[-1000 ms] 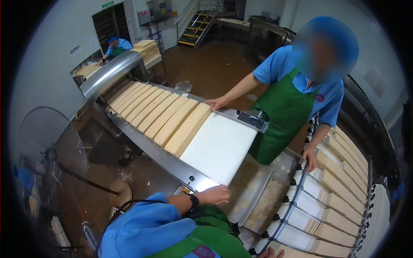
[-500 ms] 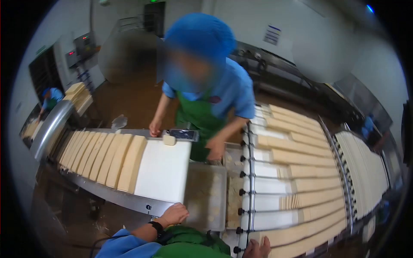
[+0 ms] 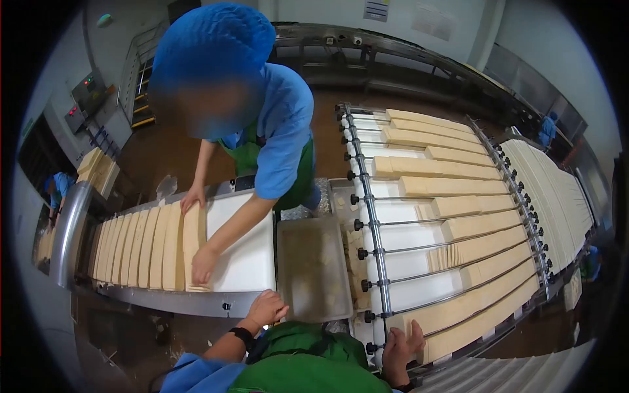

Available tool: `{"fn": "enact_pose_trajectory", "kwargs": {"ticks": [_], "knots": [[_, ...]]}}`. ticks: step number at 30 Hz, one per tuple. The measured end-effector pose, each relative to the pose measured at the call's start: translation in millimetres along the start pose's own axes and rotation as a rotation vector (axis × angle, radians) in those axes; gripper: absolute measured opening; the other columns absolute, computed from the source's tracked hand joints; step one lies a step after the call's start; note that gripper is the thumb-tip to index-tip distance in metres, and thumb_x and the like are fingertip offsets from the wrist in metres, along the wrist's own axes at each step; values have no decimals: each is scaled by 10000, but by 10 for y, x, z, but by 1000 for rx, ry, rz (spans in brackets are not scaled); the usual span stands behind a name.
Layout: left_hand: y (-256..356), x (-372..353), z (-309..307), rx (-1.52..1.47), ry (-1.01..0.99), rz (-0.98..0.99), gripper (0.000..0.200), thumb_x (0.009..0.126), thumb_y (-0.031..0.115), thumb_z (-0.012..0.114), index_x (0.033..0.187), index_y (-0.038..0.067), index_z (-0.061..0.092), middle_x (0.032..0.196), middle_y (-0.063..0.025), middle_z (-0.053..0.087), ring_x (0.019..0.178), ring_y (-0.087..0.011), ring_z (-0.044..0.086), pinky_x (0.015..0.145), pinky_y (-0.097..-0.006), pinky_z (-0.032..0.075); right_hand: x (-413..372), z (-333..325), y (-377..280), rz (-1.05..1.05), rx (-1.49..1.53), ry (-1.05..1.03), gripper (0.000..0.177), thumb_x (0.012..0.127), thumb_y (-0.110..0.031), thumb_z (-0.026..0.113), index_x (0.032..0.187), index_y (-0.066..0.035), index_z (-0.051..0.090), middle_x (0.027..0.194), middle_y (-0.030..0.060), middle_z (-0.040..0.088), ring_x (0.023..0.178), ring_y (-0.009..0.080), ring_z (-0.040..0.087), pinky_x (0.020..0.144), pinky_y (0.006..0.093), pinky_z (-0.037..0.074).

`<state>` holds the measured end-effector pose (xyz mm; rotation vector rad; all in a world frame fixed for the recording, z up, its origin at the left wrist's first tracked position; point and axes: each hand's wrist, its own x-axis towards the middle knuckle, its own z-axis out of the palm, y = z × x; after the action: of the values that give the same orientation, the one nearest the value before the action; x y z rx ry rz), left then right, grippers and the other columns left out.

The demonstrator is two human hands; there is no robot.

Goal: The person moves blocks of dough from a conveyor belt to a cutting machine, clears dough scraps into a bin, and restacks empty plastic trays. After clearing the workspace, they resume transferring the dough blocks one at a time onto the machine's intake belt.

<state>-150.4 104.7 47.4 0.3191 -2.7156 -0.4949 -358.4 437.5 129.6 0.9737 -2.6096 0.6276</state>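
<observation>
My left hand (image 3: 267, 309), with a dark wristband, is loosely closed beside the near corner of the left conveyor (image 3: 246, 265); nothing shows in its fingers. My right hand (image 3: 400, 348) has its fingers apart, right at the near end of a row of pale, flat slices (image 3: 452, 312) on the right conveyor (image 3: 400, 232). Several such rows lie side by side there, divided by thin metal rods. Upright stacks of pale slices (image 3: 171, 245) fill the left part of the left conveyor. A co-worker (image 3: 282, 124) leans over it, both hands on the nearest stack (image 3: 191, 232).
A grey tray (image 3: 280, 262) stands between the two conveyors, with scraps beside it. A metal bar with black knobs (image 3: 362, 190) crosses the right conveyor's near end. Further slices lie on another belt (image 3: 550, 196) at the right. Other people work in the background.
My view has shifted. The co-worker has leaned to the left and brought both hands onto the end stack on the left conveyor. My right hand's fingers have spread at the slice row.
</observation>
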Motion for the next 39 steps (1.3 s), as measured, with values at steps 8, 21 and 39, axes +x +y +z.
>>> {"fn": "enact_pose_trajectory", "kwargs": {"ticks": [8,21,39], "knots": [[53,30,-57,-19,-3,-18,170,741,195,702,654,88,604,753,-48,604,803,-245,579,784,-370,459,15,2,-1,43,104,11,155,789,-82,666,940,-111,684,1314,232,442,1273,382,346,1025,527,178],[27,-3,-5,16,46,-5,188,729,173,716,640,89,574,734,-56,592,796,-251,575,779,-378,457,322,-227,-55,-173,-128,-80,272,753,-101,631,994,-197,715,1409,190,395,1233,340,394,951,480,306],[-260,-11,-606,-135,508,-185,114,730,40,648,695,52,540,740,-99,585,756,-319,577,706,-415,480,414,91,29,-55,-205,-31,77,724,-227,690,770,-169,711,1335,195,493,1172,384,468,959,569,338]]}}
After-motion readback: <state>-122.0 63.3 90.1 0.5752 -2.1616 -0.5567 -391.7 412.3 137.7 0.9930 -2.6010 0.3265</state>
